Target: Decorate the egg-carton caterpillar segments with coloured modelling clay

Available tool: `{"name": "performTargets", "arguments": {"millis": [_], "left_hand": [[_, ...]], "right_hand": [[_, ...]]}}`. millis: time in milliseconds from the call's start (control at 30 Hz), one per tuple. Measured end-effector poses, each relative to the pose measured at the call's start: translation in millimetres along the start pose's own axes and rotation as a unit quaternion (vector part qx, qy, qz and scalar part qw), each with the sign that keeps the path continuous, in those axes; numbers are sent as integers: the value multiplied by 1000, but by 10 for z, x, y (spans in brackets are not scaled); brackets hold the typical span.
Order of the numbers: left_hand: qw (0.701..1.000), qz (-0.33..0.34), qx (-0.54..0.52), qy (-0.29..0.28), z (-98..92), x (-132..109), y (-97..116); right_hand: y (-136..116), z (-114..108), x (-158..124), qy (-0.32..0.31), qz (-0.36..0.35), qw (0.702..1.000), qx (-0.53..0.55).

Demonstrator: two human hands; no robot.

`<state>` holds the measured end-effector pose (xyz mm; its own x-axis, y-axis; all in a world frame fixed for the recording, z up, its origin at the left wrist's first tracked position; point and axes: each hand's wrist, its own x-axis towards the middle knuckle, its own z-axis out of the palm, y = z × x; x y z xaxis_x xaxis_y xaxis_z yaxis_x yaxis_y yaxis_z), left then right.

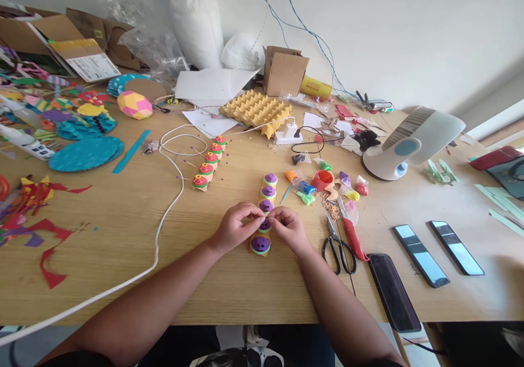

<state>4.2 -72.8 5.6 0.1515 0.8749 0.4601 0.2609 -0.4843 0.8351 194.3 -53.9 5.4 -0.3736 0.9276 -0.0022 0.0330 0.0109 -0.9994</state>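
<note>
Before me on the wooden table lies an egg-carton strip [260,244], its bumps capped with purple clay and edged in pale green. Dark dots mark several of the purple caps. Over the strip's nearer half, my left hand [240,224] and my right hand [288,226] meet fingertip to fingertip, thumb and forefinger pinched on each. Whatever sits between the fingertips is too small to make out. Farther left stands a second egg-carton strip [208,162], topped with red and green clay, with thin sticks poking out at its sides.
Right of my hands lie black scissors [339,247], a red-handled knife [352,233] and several phones [395,290]. Bagged clay [305,185] surrounds a red tape roll [323,179]. A white fan [409,143] stands behind. A white cable [158,236] crosses the left side.
</note>
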Motion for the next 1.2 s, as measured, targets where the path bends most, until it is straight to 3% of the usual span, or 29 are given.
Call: {"name": "performTargets", "arguments": {"millis": [1200], "left_hand": [[1000,23,16,5,4,-2,-2]], "right_hand": [[18,-1,-9,6,-6,1000,-22]]}}
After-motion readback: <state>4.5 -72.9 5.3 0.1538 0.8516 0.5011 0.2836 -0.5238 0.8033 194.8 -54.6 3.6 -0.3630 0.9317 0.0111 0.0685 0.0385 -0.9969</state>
